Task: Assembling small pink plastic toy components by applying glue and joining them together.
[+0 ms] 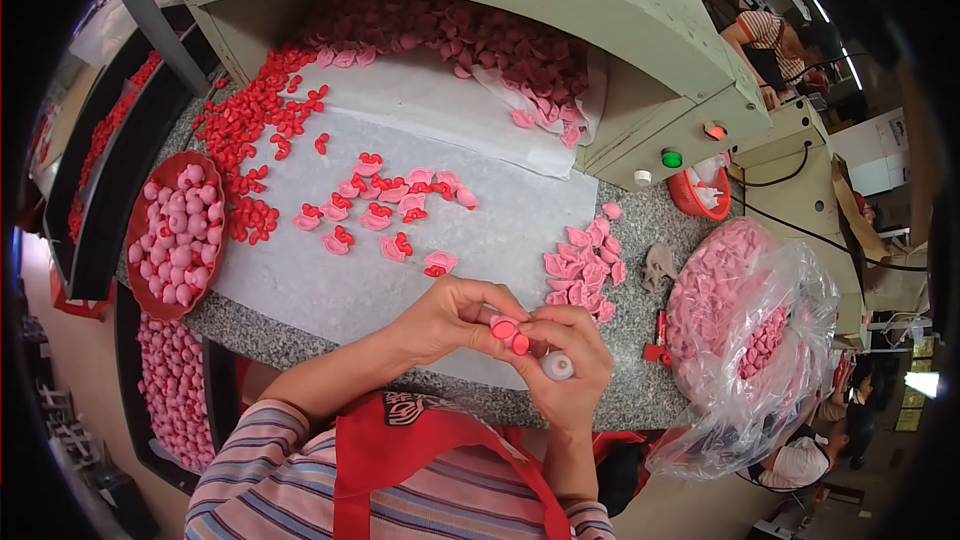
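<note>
My left hand [450, 315] and my right hand [572, 360] meet above the near edge of the granite table [250, 325]. Between their fingertips sits a small red double-lobed piece [511, 334] on a pink part; both hands pinch it. My right hand also grips a small white-capped bottle [557, 367], cap toward me. Several finished pink pieces with red tops [385, 210] lie on the white sheet [500, 230] ahead. A pile of plain pink flat pieces [585, 265] lies by my right hand.
A red bowl of pink rounded parts [172, 235] stands at left, beside a heap of loose red pieces [255, 130]. A clear bag of pink pieces [745, 315] sits at right. A grey-green machine hood [620, 0] spans the back. Other people work at the right.
</note>
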`<state>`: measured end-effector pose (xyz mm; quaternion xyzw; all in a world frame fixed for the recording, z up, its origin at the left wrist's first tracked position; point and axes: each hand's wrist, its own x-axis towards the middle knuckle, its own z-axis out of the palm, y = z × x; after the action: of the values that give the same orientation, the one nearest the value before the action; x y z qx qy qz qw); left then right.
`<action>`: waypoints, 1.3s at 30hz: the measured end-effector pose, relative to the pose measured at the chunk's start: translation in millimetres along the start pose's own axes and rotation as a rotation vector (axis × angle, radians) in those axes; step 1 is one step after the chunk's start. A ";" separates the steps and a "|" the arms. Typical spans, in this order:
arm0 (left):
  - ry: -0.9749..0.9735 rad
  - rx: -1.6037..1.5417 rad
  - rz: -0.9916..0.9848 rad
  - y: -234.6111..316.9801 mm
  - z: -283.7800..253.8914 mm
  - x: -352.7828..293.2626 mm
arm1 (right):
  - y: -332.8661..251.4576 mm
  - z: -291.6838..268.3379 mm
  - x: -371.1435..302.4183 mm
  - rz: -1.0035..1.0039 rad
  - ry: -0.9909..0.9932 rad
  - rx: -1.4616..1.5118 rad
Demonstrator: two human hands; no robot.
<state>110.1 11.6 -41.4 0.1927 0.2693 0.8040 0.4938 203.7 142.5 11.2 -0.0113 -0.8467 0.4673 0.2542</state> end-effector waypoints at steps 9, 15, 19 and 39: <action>0.149 0.438 0.188 15.0 25.2 9.5 | 20.6 -11.3 14.9 0.116 0.026 0.423; 0.326 0.388 0.258 8.3 35.8 8.9 | 15.4 -7.2 13.6 0.623 0.028 0.677; 0.333 0.137 0.078 13.0 29.1 6.4 | 20.6 -8.5 14.5 0.598 -0.002 0.799; 0.316 0.100 0.019 25.7 23.4 13.9 | 22.5 -8.3 21.4 0.522 -0.112 0.871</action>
<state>99.8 20.4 -6.5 0.0908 0.3814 0.8145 0.4277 183.8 167.1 5.9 -0.0902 -0.5549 0.8245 0.0643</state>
